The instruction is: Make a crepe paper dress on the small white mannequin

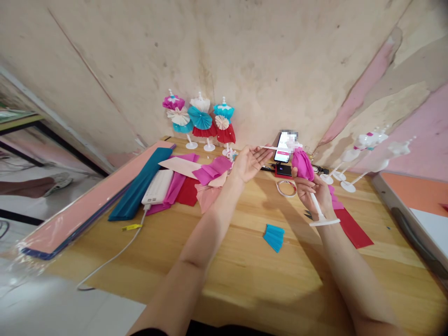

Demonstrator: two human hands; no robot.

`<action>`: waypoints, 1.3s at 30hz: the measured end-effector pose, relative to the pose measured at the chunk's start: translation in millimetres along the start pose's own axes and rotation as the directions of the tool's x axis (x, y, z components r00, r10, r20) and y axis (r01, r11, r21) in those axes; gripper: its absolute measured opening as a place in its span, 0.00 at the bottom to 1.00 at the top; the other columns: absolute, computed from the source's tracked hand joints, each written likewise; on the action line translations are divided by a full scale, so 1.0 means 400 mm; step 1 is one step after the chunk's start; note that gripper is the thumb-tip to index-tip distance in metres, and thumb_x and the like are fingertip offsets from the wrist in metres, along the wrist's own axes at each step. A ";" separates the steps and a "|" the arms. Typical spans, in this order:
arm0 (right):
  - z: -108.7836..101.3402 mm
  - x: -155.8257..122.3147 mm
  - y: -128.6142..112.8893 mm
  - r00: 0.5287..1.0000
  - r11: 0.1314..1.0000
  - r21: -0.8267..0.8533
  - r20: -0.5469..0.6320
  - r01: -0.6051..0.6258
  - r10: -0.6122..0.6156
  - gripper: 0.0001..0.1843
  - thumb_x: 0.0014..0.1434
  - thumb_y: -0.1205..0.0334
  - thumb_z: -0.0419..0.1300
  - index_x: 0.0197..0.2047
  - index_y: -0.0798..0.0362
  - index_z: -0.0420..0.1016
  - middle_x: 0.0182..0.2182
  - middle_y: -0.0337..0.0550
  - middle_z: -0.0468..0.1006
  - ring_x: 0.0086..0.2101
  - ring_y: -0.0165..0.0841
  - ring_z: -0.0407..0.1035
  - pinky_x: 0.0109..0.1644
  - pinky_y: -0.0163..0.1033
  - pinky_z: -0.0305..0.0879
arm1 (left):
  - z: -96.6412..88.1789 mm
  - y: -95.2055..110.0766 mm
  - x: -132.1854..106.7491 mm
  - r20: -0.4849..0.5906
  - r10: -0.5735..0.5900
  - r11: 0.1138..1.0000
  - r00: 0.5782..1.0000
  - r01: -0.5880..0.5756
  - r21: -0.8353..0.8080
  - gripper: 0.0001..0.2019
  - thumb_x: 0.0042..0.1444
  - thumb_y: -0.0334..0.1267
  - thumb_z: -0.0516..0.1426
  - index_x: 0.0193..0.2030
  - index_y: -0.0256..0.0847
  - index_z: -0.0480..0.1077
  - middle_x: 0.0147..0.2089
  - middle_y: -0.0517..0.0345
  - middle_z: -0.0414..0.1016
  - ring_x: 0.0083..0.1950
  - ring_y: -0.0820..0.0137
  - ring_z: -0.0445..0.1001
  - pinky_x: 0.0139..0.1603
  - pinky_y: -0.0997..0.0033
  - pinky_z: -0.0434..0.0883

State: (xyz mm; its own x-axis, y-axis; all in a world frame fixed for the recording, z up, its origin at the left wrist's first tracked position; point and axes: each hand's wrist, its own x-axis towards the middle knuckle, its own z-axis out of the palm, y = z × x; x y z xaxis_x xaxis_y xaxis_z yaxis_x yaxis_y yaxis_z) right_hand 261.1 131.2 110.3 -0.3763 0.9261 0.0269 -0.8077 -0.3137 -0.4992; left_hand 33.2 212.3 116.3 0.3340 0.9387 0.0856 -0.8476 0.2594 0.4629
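Two bare hands are working over the light wooden counter (224,261), all seen in the one head view. The left hand (250,164) is lying palm-up, its fingers (263,157) spreading apart, w/ a thin white paper strip (275,148) running from the fingertips toward the other hand; can't tell if it's pinched or just resting there. The right hand (315,193) is gripping the stem of a white plastic dress stand (324,223), fingers curling and pressing together round it, w/ the stand's base sitting near the wrist. A bunched magenta crepe-paper piece (303,164) is topping the stand, just above those fingers and near the strip's end.

Step in hand looks like fixing the paper on the stand; next move seems to call for a steady right hand while the strip goes round the bunch.

Three paper-dressed white stands (200,112) are standing against the wall, beside a phone w/ a blurred screen (284,147). Left of the hands, a folded teal paper sheet (138,184) and a white power bank (157,186) are lying on the counter. A small pleated teal paper fan (274,237) is sitting in front, and a red paper strip (352,228) is lying right of the right hand.
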 end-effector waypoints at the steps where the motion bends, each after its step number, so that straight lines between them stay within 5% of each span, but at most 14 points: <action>1: -0.002 0.000 -0.001 1.000 1.000 -0.015 0.006 0.013 -0.013 0.14 0.68 0.66 0.46 0.53 0.50 0.67 0.39 0.44 0.75 0.24 0.22 0.62 0.21 0.22 0.67 | -0.004 0.000 0.002 0.004 0.007 1.000 1.000 -0.007 0.001 0.05 0.57 0.30 0.51 0.30 0.37 0.63 0.47 0.45 0.78 0.57 0.63 0.76 0.59 0.62 0.72; 5: -0.010 0.000 -0.011 0.998 0.995 -0.080 0.031 0.056 -0.054 0.16 0.66 0.69 0.47 0.53 0.50 0.68 0.41 0.43 0.75 0.22 0.22 0.60 0.20 0.22 0.67 | -0.024 0.002 0.015 -0.009 0.053 0.997 0.999 -0.052 0.055 0.05 0.57 0.33 0.51 0.30 0.39 0.61 0.48 0.47 0.77 0.56 0.64 0.76 0.58 0.63 0.72; 8: -0.010 0.001 -0.014 0.998 0.998 -0.055 0.047 0.043 -0.040 0.15 0.66 0.69 0.48 0.52 0.52 0.68 0.41 0.43 0.76 0.22 0.20 0.60 0.20 0.20 0.66 | -0.044 0.000 0.028 -0.043 0.145 0.946 0.988 -0.126 0.299 0.05 0.58 0.37 0.50 0.32 0.39 0.62 0.47 0.47 0.77 0.53 0.66 0.77 0.55 0.62 0.73; 9: -0.008 0.001 -0.014 0.998 0.999 -0.041 0.048 0.034 -0.033 0.15 0.66 0.69 0.48 0.52 0.52 0.68 0.41 0.43 0.76 0.22 0.20 0.60 0.20 0.19 0.66 | -0.051 0.000 0.032 -0.049 0.199 0.871 0.979 -0.153 0.467 0.06 0.59 0.39 0.50 0.34 0.39 0.62 0.46 0.48 0.77 0.50 0.67 0.77 0.53 0.63 0.73; 11: -0.004 0.002 -0.010 0.999 1.000 -0.021 0.043 0.018 -0.017 0.14 0.67 0.68 0.48 0.52 0.53 0.69 0.40 0.44 0.76 0.22 0.20 0.60 0.21 0.19 0.66 | -0.067 -0.001 0.037 -0.015 0.289 0.574 0.957 -0.161 0.803 0.08 0.59 0.42 0.49 0.35 0.40 0.62 0.41 0.51 0.77 0.45 0.69 0.77 0.49 0.66 0.72; 14: 0.003 0.006 0.000 0.999 1.000 -0.027 0.039 -0.002 0.003 0.13 0.69 0.64 0.48 0.51 0.54 0.69 0.39 0.45 0.76 0.23 0.20 0.60 0.21 0.20 0.66 | -0.092 0.000 0.040 0.051 0.298 0.154 0.953 -0.101 0.983 0.11 0.56 0.45 0.54 0.29 0.40 0.64 0.30 0.57 0.72 0.38 0.68 0.74 0.43 0.67 0.70; 18: 0.009 0.014 0.016 1.000 0.991 -0.132 0.028 -0.004 0.008 0.18 0.71 0.55 0.45 0.50 0.56 0.70 0.40 0.49 0.77 0.24 0.21 0.59 0.20 0.21 0.64 | -0.114 -0.007 0.038 0.068 0.214 -0.016 0.975 -0.066 0.998 0.15 0.48 0.45 0.62 0.20 0.39 0.65 0.20 0.61 0.64 0.32 0.67 0.69 0.41 0.66 0.67; 22: 0.011 0.019 0.032 1.000 0.963 -0.268 -0.007 -0.004 0.002 0.18 0.69 0.53 0.47 0.49 0.54 0.72 0.40 0.49 0.77 0.23 0.23 0.58 0.19 0.25 0.64 | -0.114 -0.021 0.040 0.115 0.143 -0.100 0.983 -0.101 0.990 0.01 0.49 0.33 0.59 0.28 0.40 0.72 0.31 0.57 0.76 0.38 0.66 0.72 0.45 0.66 0.67; 27: 0.011 0.021 0.046 1.000 0.928 -0.373 -0.026 0.001 -0.011 0.15 0.67 0.53 0.51 0.48 0.51 0.73 0.41 0.48 0.77 0.23 0.24 0.59 0.19 0.28 0.64 | -0.070 -0.034 0.030 0.186 0.108 -0.081 0.977 -0.178 0.981 0.09 0.56 0.30 0.53 0.39 0.40 0.74 0.42 0.55 0.79 0.45 0.67 0.74 0.51 0.67 0.68; 33: 0.016 0.022 0.050 1.000 0.920 -0.391 -0.001 -0.010 0.011 0.15 0.67 0.52 0.51 0.48 0.50 0.73 0.39 0.47 0.76 0.23 0.25 0.59 0.19 0.27 0.64 | 0.023 -0.055 -0.015 0.312 0.111 0.447 0.944 -0.328 0.832 0.14 0.60 0.48 0.55 0.40 0.38 0.69 0.41 0.55 0.75 0.44 0.71 0.73 0.49 0.71 0.68; 39: 0.028 0.021 0.048 1.000 0.921 -0.390 -0.005 -0.009 0.008 0.15 0.67 0.51 0.51 0.48 0.49 0.72 0.39 0.45 0.75 0.23 0.25 0.59 0.20 0.28 0.65 | 0.043 -0.067 -0.022 0.293 0.206 0.577 0.934 -0.358 0.734 0.14 0.56 0.47 0.60 0.38 0.37 0.69 0.40 0.53 0.73 0.42 0.71 0.71 0.48 0.69 0.67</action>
State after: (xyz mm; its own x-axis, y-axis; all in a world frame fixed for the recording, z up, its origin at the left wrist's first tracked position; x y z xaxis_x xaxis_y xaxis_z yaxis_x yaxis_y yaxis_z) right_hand 237.3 130.4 110.5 -0.3801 0.9247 0.0187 -0.5629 -0.2152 -0.7980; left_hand 60.1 193.1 118.1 0.2577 0.8633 0.4341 -0.3059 -0.3532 0.8841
